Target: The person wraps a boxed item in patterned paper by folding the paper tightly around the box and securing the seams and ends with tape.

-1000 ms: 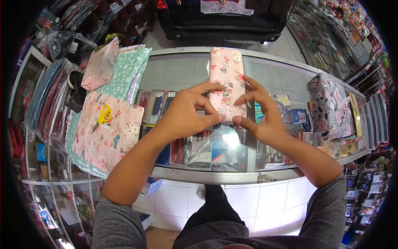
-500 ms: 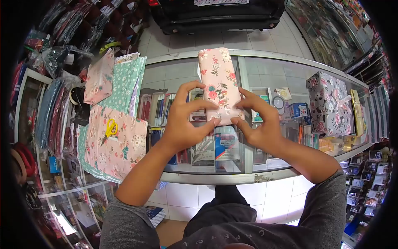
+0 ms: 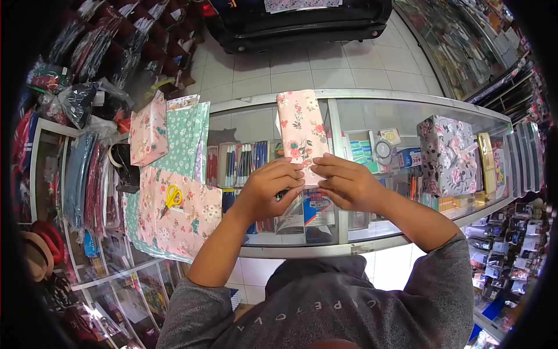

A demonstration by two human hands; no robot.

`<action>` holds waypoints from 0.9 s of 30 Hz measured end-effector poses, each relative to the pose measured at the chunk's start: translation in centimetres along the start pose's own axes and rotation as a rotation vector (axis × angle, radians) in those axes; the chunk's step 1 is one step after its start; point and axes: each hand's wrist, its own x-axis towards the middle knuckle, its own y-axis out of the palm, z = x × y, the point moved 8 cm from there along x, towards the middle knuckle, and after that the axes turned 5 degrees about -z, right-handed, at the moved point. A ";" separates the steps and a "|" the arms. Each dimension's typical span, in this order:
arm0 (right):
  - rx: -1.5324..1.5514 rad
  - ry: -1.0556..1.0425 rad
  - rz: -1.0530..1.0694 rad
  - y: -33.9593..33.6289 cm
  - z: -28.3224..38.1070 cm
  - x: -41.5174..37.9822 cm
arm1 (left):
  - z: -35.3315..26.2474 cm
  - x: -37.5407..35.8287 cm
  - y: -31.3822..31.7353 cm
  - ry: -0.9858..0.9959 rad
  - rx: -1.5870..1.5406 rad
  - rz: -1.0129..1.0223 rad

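A long box wrapped in pink floral paper [image 3: 302,125] lies on the glass counter, its length pointing away from me. Both hands are at its near end. My left hand [image 3: 270,189] has its fingers bent together over the near left corner. On the near right corner, the fingers and thumb of my right hand [image 3: 350,184] close on the paper. The near end itself is partly hidden by my fingers. Yellow scissors [image 3: 173,196] rest on flat pink floral sheets [image 3: 197,212] to the left.
A pink floral box [image 3: 149,131] stands on green floral paper [image 3: 183,136] at the left, beside a black tape dispenser [image 3: 123,166]. On the right sits a grey floral box with a bow [image 3: 447,156]. The counter's metal front edge [image 3: 302,251] runs before me.
Both hands have moved in closer together at the near end of the wrapped box, their fingers more bent. The whole view has shifted slightly.
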 end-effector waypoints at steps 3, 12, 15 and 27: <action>0.027 -0.025 0.021 0.1 -0.2 0.0 | -0.2 0.1 -0.2 0.015 0.010 -0.005; 0.110 -0.078 -0.012 -0.1 -0.3 0.5 | 0.5 -0.4 -0.2 0.207 -0.010 0.061; 0.176 -0.093 -0.030 0.0 -0.3 0.5 | 0.4 -0.4 0.0 0.221 -0.050 0.069; 0.258 -0.084 -0.048 0.3 0.1 0.4 | 0.2 -0.1 -0.3 0.142 -0.079 0.030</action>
